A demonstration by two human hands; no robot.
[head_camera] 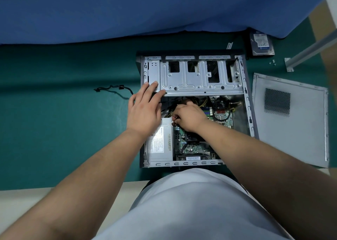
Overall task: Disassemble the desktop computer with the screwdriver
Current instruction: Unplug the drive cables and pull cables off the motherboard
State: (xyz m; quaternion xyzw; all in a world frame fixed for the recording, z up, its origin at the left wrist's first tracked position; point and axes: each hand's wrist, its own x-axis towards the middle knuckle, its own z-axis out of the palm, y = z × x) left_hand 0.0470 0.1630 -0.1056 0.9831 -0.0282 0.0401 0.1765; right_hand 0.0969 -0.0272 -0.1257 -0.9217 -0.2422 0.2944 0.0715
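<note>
The open desktop case (244, 101) lies on its side on the green table, its inside facing up. My left hand (145, 108) rests with straight fingers on the left end of the silver drive cage (193, 75). My right hand (189, 119) reaches inside the case, fingers curled and pinching something small among the cables (170, 112) beside the power supply (160, 145); what it pinches is hidden. The motherboard (222, 115) shows to the right of that hand. No screwdriver is in view.
The removed side panel (291, 123) lies right of the case. A hard drive (261, 43) sits at the back right, with a few loose screws (273, 62) near a metal rail (310, 51). A loose black cable (113, 89) lies left. Blue cloth (127, 10) covers the back.
</note>
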